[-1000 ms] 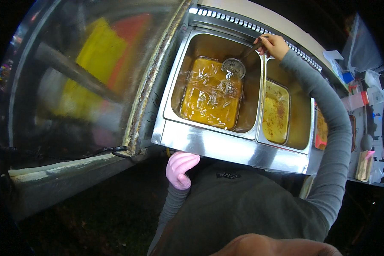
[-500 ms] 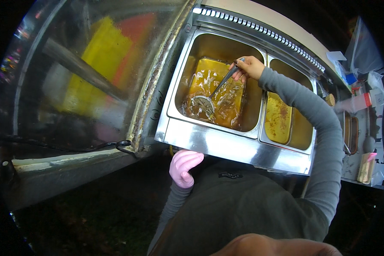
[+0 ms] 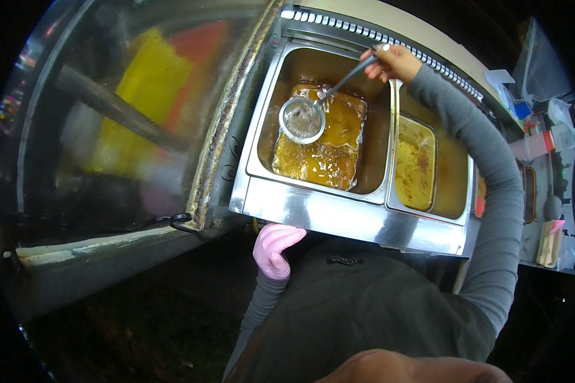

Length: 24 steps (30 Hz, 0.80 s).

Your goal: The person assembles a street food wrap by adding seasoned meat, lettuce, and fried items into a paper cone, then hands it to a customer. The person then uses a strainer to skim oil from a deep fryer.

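My right hand (image 3: 396, 62), bare, is closed around the top of the grey handle of a round skimmer (image 3: 302, 120). The skimmer's head hangs tilted over the left steel well (image 3: 377, 153) of a fryer, above rippling yellow-brown liquid (image 3: 329, 153). Whether its rim still touches the liquid is hard to tell; I make out no solid food in it. My left hand (image 3: 273, 250), in a pink glove, is by the fryer's front edge with nothing visible in it. Its fingers lie together, loosely bent, with the thumb apart.
A narrower steel well (image 3: 415, 166) with yellow liquid adjoins on the right, under my right forearm. A clear panel with a rusty frame (image 3: 227, 121) stands at the left. Farther right are a red-lidded container (image 3: 535, 145), a pale brush (image 3: 548, 244) and plastic bags (image 3: 561, 115).
My right hand has moved up and to the right. The skimmer's head has risen from the liquid and shifted up-left, and its face now shows round. My left hand stays in place.
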{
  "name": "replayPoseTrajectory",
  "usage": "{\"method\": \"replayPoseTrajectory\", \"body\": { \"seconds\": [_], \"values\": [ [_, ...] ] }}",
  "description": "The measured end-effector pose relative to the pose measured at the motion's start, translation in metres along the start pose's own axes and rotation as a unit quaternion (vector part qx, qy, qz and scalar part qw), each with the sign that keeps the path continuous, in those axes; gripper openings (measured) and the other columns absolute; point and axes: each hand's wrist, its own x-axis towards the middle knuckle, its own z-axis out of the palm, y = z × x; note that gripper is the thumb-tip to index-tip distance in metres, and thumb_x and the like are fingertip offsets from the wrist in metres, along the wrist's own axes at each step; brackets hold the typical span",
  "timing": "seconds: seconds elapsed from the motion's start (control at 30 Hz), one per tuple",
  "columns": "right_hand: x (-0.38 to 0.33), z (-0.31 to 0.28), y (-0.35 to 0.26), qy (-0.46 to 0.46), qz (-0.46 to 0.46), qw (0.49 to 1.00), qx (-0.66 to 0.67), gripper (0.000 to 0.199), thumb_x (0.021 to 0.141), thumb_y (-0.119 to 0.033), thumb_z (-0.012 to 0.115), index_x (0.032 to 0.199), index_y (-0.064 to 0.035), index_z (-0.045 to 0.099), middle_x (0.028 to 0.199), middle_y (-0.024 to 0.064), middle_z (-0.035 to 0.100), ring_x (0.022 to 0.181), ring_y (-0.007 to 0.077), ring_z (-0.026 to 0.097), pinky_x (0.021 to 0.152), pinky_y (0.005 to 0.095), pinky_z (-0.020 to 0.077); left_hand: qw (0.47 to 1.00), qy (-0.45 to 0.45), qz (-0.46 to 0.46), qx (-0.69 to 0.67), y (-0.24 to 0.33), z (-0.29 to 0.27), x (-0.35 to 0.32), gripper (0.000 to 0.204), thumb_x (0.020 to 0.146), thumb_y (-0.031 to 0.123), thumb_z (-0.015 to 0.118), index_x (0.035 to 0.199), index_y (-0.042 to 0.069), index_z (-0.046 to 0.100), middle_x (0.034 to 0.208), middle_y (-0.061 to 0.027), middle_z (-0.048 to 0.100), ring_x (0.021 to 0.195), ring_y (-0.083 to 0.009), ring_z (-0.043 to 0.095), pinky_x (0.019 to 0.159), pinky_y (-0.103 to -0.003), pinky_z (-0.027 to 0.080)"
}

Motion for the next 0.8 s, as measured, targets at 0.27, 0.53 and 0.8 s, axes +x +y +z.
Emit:
{"method": "replayPoseTrajectory", "body": {
  "seconds": [0.27,0.53,0.8],
  "values": [
    [0.002,-0.030,0.000,0.042,-0.030,0.964,-0.261,0.034,0.103,-0.026,0.034,0.107,-0.0066,0.062,0.076,0.0034,0.067,0.063,0.0080,0.066,0.050,0.0206,0.0505,1.000,-0.002,0.001,0.010,-0.003,0.000,0.001,0.067,0.101,0.048,0.022,0.084,0.003,0.069,0.082,-0.0088,0.068,0.077,-0.0252,0.064,0.074,-0.035,0.049],
    [-0.009,-0.001,0.025,-0.032,0.048,0.979,-0.197,0.036,0.103,-0.025,0.034,0.103,-0.0002,0.060,0.073,0.0078,0.067,0.059,0.0129,0.067,0.046,0.0239,0.0541,1.000,-0.006,-0.007,0.018,-0.003,-0.001,0.000,0.070,0.101,0.049,0.021,0.083,0.003,0.070,0.081,-0.0089,0.068,0.077,-0.0251,0.064,0.074,-0.035,0.048],
    [-0.002,0.035,0.039,-0.080,0.135,0.985,-0.066,0.037,0.102,-0.023,0.037,0.104,0.0029,0.062,0.080,0.0130,0.069,0.063,0.0149,0.069,0.046,0.0207,0.0539,1.000,-0.011,-0.003,0.019,-0.003,-0.002,0.001,0.071,0.101,0.050,0.021,0.082,0.003,0.070,0.081,-0.0091,0.068,0.077,-0.0257,0.064,0.073,-0.036,0.049]
  ]
}}
